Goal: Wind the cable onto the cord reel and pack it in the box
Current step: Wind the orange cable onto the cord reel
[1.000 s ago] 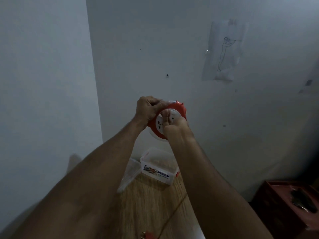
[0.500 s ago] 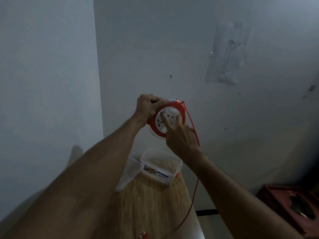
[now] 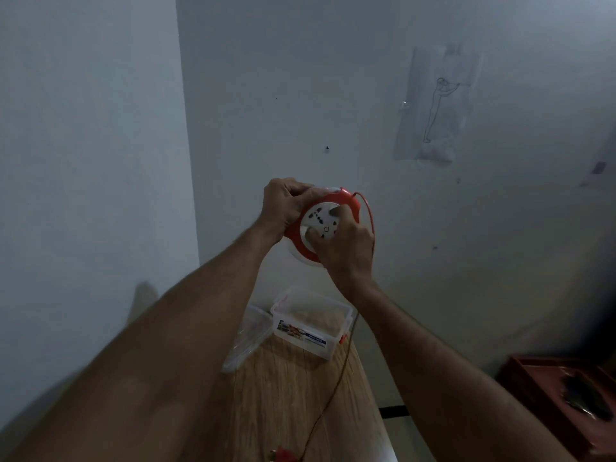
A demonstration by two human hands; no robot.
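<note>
I am holding the cord reel [image 3: 321, 225] up in front of the far wall [image 3: 333, 78], well above the counter [image 3: 290, 401]. My left hand [image 3: 285, 203] is gripping the red rim on the left side, its fingers [image 3: 301, 188] curled over the top edge. My right hand [image 3: 346, 248] is lying on the white socket face from the lower right, with its fingers curled against that face; one fingertip is pressing near the upper sockets and the thumb is low on the disc.

Half a second ago my right hand was lower on the face with the fingers pointing up across it; now it is sitting further round to the right, and the marks on the white disc are lying at a different angle, so the face has turned. A second ago the cable [image 3: 370, 215] was hidden behind my right forearm; now it is leaving the reel's upper right edge in a loop, running down behind my right wrist and trailing over the counter toward the near edge, where a red plug [image 3: 283, 455] is lying, partly blurred.

The clear plastic box [image 3: 311, 325] is standing open at the far end of the counter, just below the reel, in the same place as before. Its lid [image 3: 248, 338] is lying tilted just to its left. A dark red crate [image 3: 563, 398] is sitting low at the right.
</note>
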